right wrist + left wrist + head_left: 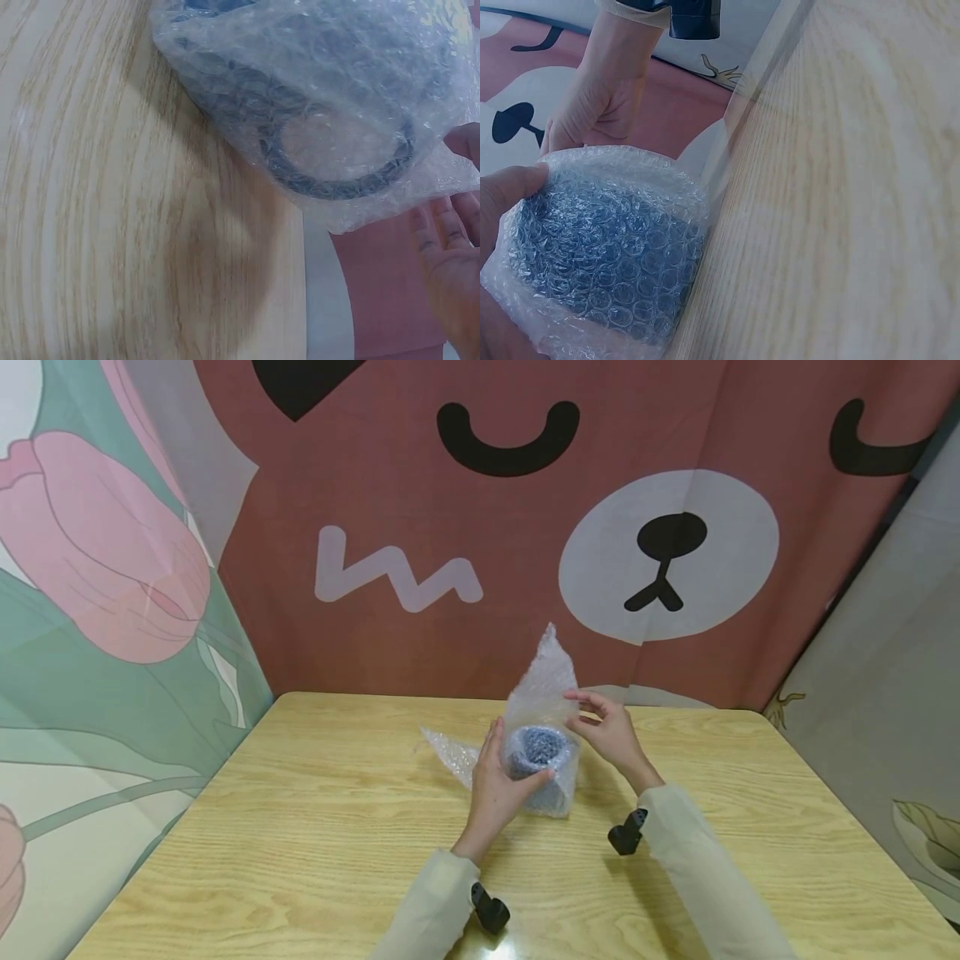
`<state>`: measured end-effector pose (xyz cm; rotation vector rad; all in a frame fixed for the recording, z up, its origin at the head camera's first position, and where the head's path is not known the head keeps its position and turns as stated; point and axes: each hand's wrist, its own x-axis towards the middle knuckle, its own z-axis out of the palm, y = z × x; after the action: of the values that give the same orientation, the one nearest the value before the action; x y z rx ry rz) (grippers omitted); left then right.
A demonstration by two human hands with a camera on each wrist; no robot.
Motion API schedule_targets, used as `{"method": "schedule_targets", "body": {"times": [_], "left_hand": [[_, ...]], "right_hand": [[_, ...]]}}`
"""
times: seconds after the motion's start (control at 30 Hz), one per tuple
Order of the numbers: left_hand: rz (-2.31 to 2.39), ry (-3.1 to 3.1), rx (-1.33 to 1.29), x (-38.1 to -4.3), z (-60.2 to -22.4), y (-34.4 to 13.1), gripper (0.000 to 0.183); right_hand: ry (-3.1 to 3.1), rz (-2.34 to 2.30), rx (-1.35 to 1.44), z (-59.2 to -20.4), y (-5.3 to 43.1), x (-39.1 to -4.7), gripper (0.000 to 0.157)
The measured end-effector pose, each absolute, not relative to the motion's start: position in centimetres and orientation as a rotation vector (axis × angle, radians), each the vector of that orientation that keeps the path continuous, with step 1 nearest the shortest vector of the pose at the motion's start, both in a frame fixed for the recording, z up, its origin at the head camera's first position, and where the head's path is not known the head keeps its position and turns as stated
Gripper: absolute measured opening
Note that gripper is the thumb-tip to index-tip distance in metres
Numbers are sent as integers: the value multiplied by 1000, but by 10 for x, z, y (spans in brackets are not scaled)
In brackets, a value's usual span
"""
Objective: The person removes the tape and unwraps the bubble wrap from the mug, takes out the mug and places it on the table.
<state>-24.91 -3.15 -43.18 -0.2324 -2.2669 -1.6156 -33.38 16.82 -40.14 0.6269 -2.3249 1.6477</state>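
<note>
The left hand (498, 785) grips a dark blue cup-shaped object (538, 750) that sits inside a sheet of bubble wrap (542, 693), with the thumb curled over the near rim and the fingers placed against the left side. The object lies tilted on the wooden table (315, 827), near the table's middle, with its opening turned toward the person. In the left wrist view the bubble wrap (607, 247) covers the blue object completely, and the thumb (514, 184) presses onto its upper edge. The right hand (611, 731) is raised just right of the object and pinches the upper edge of the bubble wrap between thumb and fingertips, holding one flap upright so that it rises to a point above the object. A second flap of the wrap (450, 752) lies flat on the table to the left of the left hand. In the right wrist view the dark circular base ring (337, 157) of the object shows through the wrap, and the fingers (450, 247) of the right hand appear at the lower right edge. Both forearms wear light beige sleeves (705, 877), each carrying a black wrist-mounted camera (627, 832). A printed curtain (480, 527) with a cartoon bear face hangs behind the table.
</note>
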Motion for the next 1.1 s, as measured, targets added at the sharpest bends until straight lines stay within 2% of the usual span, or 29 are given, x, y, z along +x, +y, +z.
{"method": "schedule_targets", "body": {"times": [0.4,0.73,1.1], "left_hand": [[-1604,-2268,-252,-250,-433,-32,97],[-1577,-2283,-223,-252,-433,-31,93],[-1577,-2299,-209,-252,-433,-31,94]], "right_hand": [[-2400,1627,609,-377,159,-310,38],[-2427,1558,605,-408,167,-334,40],[-2523,1566,555,-419,169,-341,43]]}}
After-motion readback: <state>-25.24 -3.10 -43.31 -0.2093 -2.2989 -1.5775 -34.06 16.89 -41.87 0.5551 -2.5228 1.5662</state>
